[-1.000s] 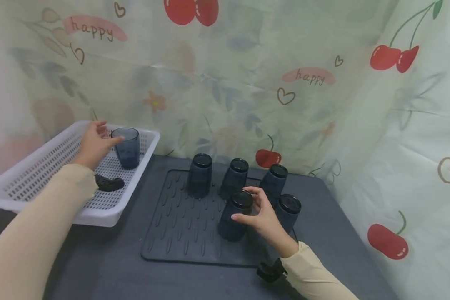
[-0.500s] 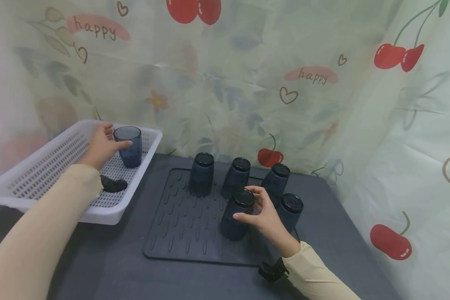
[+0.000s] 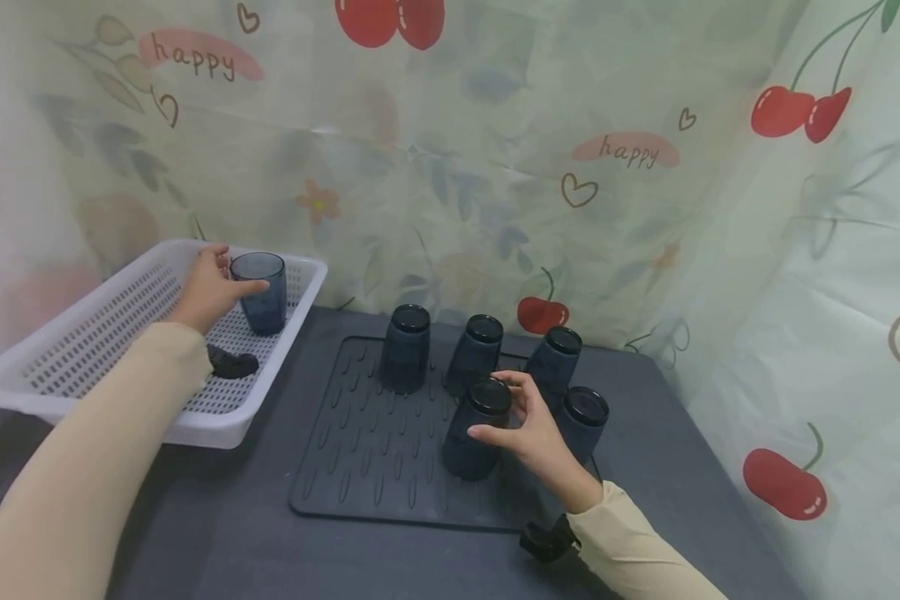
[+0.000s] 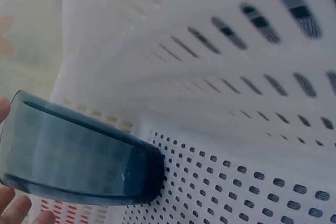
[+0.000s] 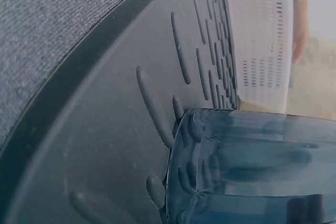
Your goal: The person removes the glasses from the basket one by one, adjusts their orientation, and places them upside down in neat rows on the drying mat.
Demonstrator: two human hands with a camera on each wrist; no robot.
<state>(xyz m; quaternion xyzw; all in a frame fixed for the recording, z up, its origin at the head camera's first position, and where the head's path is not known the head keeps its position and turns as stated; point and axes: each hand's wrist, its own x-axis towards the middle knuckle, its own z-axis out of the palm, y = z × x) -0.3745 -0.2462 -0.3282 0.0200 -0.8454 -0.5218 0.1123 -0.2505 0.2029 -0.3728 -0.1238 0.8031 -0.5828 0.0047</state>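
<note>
In the head view my left hand (image 3: 208,292) holds a blue-tinted drinking glass (image 3: 266,304) near its rim, thumb on the near side. That glass stands mouth up inside the white plastic basket (image 3: 195,429); its base meets the perforated floor in the left wrist view. My right hand (image 3: 536,437) grips another blue glass (image 3: 467,446), turned upside down on the dark ribbed drying mat (image 3: 352,479). Its rim meets the mat in the right wrist view, where the hand is out of sight. Fingers behind this glass are partly hidden.
Several more upside-down glasses stand on the mat: one at back left (image 3: 405,354), others behind and right of my right hand, including a glass (image 3: 583,421) close to it. A dark grey cloth (image 3: 217,517) covers the table. A printed curtain (image 3: 450,167) closes off the back.
Everything shifts slightly to the right in the view. Both hands stay at their glasses, and the glasses keep their places.
</note>
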